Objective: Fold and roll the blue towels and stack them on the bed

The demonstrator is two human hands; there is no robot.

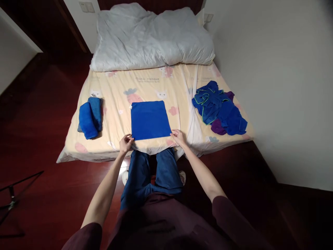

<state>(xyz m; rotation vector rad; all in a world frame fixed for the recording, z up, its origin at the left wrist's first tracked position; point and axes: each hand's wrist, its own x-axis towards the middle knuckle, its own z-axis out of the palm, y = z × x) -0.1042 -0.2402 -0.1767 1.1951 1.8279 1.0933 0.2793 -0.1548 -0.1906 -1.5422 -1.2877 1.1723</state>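
Observation:
A blue cloth (150,119) lies flat and square on the bed near its front edge, a small white tag at its far left corner. My left hand (126,143) pinches the cloth's near left corner. At the near right corner, my right hand (178,136) has fingertips closed on the cloth. To the left rest rolled or folded cloths, a bright blue one (87,121) against a duller blue one (96,113). On the right side of the bed is a loose heap of blue and purple cloths (221,109), some with green edging.
The bed (114,90) has a patterned cream sheet, and a bunched white quilt (153,38) lies across its far end. A wall (273,86) stands along the right. A black metal stand (11,196) is on the floor at lower left.

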